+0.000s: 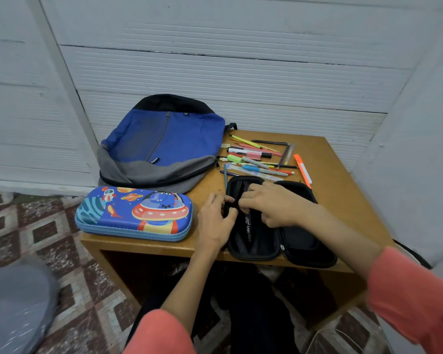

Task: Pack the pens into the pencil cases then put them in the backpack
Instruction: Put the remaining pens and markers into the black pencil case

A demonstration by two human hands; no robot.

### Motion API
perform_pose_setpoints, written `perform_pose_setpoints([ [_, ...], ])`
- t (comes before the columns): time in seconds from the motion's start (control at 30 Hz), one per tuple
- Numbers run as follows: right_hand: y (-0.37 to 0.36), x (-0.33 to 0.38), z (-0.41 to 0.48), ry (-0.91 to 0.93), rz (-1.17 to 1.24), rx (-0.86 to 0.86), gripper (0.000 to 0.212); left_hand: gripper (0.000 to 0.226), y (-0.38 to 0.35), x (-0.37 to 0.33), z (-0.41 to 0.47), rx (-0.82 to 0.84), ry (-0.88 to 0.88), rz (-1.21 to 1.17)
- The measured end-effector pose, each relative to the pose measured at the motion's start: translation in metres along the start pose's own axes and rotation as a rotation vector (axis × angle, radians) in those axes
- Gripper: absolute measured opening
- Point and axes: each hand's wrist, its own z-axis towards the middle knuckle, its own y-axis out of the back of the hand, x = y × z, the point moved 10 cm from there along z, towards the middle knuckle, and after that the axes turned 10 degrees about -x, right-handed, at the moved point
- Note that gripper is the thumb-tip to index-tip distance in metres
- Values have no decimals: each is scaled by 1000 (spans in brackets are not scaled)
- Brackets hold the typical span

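A black pencil case (302,241) lies open at the table's front right. Inside its left half lies a black pen (247,227). My left hand (216,218) pinches the elastic band at the case's left edge. My right hand (271,204) reaches over the case, and its fingertips pinch the pen's upper end beside the band. A pile of several pens, pencils and markers (258,159) lies behind the case. A closed blue space-themed pencil case (134,213) sits at the front left. The blue and grey backpack (161,146) lies flat at the back left.
The small wooden table (343,190) stands against white wall panels. An orange highlighter (302,171) lies apart at the right of the pile. Patterned floor tiles run to the left, with a grey blurred object (16,305) at the lower left.
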Motion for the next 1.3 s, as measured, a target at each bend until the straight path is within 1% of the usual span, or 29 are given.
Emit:
perform_pose_setpoints([
  [0.1, 2, -1, 0, 20, -12, -27, 37, 19, 0, -1, 0, 1, 4, 8],
  [0.23, 3, -7, -1, 8, 28, -22, 23, 19, -1, 0, 0, 6, 3, 9],
  [0.33, 7, -9, -1, 27, 22, -53, 12, 18, -1, 0, -1, 8, 2, 8],
  [0.5, 5, -7, -9, 32, 30, -67, 8, 18, -1, 0, -1, 8, 4, 2],
  [0.57, 6, -5, -12, 22, 62, -81, 11, 18, -1, 0, -2, 11, 5, 1],
  [0.7, 1, 8, -15, 37, 105, -50, 25, 19, -1, -1, -2, 10, -4, 12],
  [0.87, -2, 13, -12, 56, 58, 22, 12, 18, 1, -3, -2, -3, -15, 15],
  [0.97, 0, 13, -13, 46, 77, 36, 11, 18, 2, -3, -2, -11, -21, 9],
  [1.07, 2, 14, -14, 61, 79, 19, 18, 18, 1, -4, -2, -8, -25, 12],
  [1.2, -1, 15, -14, 83, 47, 44, 33, 19, 1, -4, -1, -3, -17, 16],
  [1.3, -3, 17, -12, 88, 19, 54, 29, 18, 2, -5, -2, -3, -17, 16],
])
